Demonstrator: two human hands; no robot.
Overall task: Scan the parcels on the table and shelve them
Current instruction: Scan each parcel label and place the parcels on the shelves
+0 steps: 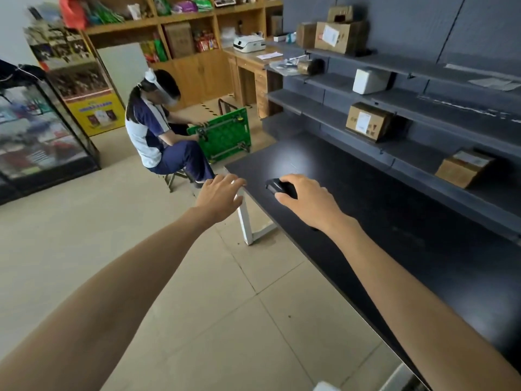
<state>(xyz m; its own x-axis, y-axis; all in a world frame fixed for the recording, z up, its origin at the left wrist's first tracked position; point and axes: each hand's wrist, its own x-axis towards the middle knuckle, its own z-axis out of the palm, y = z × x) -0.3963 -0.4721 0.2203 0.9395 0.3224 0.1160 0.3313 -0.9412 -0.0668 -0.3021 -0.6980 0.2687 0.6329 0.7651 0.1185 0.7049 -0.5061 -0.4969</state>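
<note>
Right hand curling around a black handheld scanner just above the black table, left hand hovering with fingers loosely spread by the table's corner, cardboard parcels sitting on the grey shelves behind, seated person handling a green cart beyond.

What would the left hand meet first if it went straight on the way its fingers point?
Most likely the near corner of the black table: the open left hand points straight at it. Depth is unclear, so it may pass just above. The right hand grips a scanner.
</note>
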